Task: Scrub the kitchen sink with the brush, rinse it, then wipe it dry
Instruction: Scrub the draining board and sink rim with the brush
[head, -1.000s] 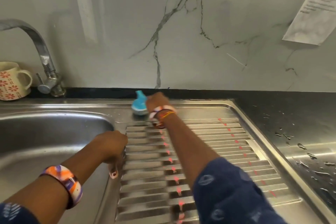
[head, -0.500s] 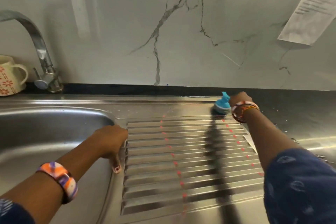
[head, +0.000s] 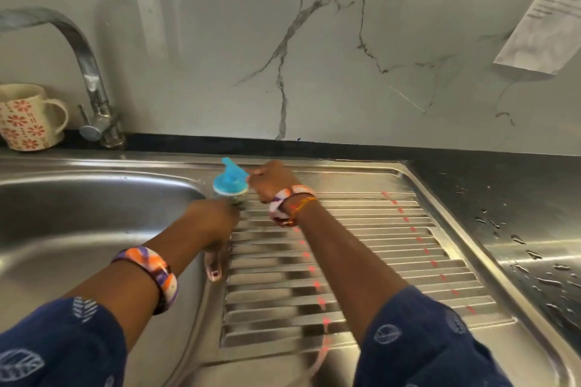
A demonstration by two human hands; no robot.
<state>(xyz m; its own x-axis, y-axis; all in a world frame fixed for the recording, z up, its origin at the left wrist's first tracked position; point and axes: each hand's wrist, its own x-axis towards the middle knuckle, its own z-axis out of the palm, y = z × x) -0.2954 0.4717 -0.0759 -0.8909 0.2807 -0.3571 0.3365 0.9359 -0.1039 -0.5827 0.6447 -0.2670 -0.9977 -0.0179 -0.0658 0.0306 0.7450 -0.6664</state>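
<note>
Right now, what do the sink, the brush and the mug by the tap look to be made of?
Sink: brushed stainless steel, going by the grey sheen and streaked reflections. Brush: blue top looks like moulded plastic, smooth and uniformly coloured; the bristles are too blurred to judge. Mug: probably glazed ceramic, cream with a red flower print.

Blue brush (head: 231,181); cream mug (head: 30,118) with red flowers; grey-veined white wall (head: 314,56); black surface (head: 503,185); steel-grey sink (head: 94,214).
</note>
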